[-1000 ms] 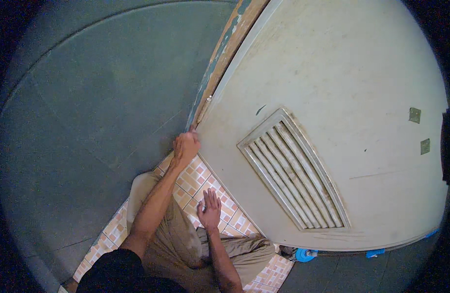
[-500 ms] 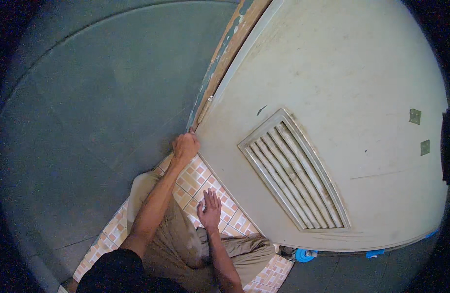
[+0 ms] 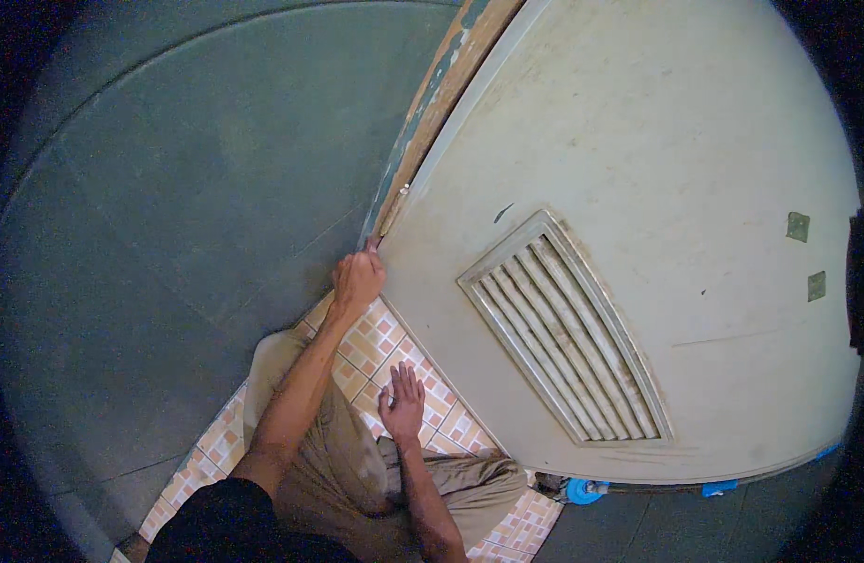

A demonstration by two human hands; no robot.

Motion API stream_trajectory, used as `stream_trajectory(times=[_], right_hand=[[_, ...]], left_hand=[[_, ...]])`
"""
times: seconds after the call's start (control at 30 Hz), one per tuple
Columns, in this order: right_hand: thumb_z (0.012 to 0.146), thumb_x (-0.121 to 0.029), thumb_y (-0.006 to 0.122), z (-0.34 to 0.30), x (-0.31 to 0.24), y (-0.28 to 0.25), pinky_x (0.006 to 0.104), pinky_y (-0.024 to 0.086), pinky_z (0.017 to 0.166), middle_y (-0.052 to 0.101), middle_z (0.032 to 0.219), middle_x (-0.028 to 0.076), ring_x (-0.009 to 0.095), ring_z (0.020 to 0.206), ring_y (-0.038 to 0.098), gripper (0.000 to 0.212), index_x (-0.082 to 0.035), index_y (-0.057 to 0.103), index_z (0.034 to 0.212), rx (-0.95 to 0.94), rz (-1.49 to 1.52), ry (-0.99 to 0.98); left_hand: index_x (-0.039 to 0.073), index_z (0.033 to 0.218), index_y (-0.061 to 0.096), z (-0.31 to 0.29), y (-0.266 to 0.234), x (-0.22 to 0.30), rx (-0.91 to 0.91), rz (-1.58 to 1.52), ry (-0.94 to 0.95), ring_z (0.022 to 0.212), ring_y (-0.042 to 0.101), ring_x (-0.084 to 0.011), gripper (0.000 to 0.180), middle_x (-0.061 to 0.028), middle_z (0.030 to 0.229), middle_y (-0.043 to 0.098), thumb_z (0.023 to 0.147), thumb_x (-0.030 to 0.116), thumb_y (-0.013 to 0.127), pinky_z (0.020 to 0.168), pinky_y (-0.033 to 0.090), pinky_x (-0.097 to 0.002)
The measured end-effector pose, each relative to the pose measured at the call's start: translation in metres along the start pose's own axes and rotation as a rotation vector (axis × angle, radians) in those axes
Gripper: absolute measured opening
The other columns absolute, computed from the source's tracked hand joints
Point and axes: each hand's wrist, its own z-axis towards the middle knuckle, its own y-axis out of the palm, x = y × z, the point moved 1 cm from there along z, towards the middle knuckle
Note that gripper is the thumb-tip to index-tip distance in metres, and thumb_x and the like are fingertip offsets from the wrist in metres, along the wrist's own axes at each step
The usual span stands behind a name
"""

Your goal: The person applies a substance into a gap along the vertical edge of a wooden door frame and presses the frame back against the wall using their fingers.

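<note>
My left hand (image 3: 359,280) is closed at the foot of the wooden door frame (image 3: 439,103), where frame, wall and door meet. A small dark piece sticks up past its fingers against the frame, too small to name. Much of the frame's edge shows bare brown wood beside flaking blue-grey paint. Palm down, with fingers stretched out, my right hand (image 3: 404,403) is over the tiled floor (image 3: 357,361) and holds nothing. Close to both hands stands the off-white door (image 3: 638,122), its louvred vent (image 3: 563,338) dusty and stained.
A dark grey-green wall (image 3: 197,188) rises on the left. Beyond the door's lower right corner, a round blue object (image 3: 580,491) and a small blue piece (image 3: 720,488) show at its edge. Two green square patches (image 3: 798,226) are on the door. My bent legs (image 3: 329,450) rest on the tiles.
My left hand has shifted very slightly at the foot of the frame, and the small piece past its fingers shows a little higher. My right hand stays put.
</note>
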Motion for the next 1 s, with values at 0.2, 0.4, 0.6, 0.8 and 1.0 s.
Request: stream_trajectory(times=[0.2,0.4,0.6,0.8,1.0], right_hand=[[0.090,-0.024,0.053,0.002,0.001,0.002,0.0501,0.026,0.114,0.039,0.151,0.012,0.030,0.141,0.035,0.052,-0.008,0.048,0.139,-0.021,-0.030,0.001],[0.091,-0.025,0.052,0.000,0.003,0.002,0.0500,0.024,0.115,0.039,0.151,0.012,0.030,0.141,0.033,0.052,-0.008,0.047,0.140,-0.016,-0.017,0.001],[0.090,-0.024,0.053,-0.001,0.004,0.001,0.0500,0.024,0.115,0.038,0.152,0.012,0.029,0.142,0.033,0.053,-0.009,0.046,0.140,-0.030,-0.018,0.012],[0.090,-0.025,0.054,0.001,0.000,0.004,0.0510,0.025,0.115,0.038,0.152,0.012,0.030,0.142,0.032,0.054,-0.009,0.046,0.141,-0.020,0.001,-0.008],[0.090,-0.025,0.053,-0.001,0.004,0.002,0.0504,0.024,0.115,0.038,0.152,0.012,0.030,0.143,0.031,0.055,-0.009,0.045,0.141,-0.031,-0.013,0.015]], left_hand=[[-0.006,0.071,0.066,0.000,0.006,-0.006,-0.127,-0.013,-0.048,0.069,0.065,-0.0479,0.046,-0.0300,0.070,0.063,0.096,0.025,0.042,0.067,0.051,-0.0561],[-0.005,0.065,0.064,0.001,-0.015,0.018,0.034,-0.084,0.009,0.065,0.064,-0.0460,0.048,-0.0303,0.068,0.061,0.098,0.025,0.045,0.061,0.050,-0.0538],[-0.006,0.081,0.069,0.001,0.000,0.006,0.012,-0.022,-0.002,0.071,0.066,-0.0451,0.045,-0.0297,0.072,0.063,0.097,0.026,0.041,0.066,0.051,-0.0549],[-0.006,0.077,0.069,0.001,0.020,-0.019,-0.088,0.051,-0.084,0.072,0.066,-0.0445,0.043,-0.0296,0.073,0.064,0.095,0.026,0.045,0.070,0.051,-0.0557],[-0.006,0.080,0.068,0.000,-0.018,0.021,-0.137,-0.060,-0.045,0.068,0.064,-0.0456,0.043,-0.0295,0.071,0.062,0.098,0.024,0.042,0.064,0.051,-0.0545]])
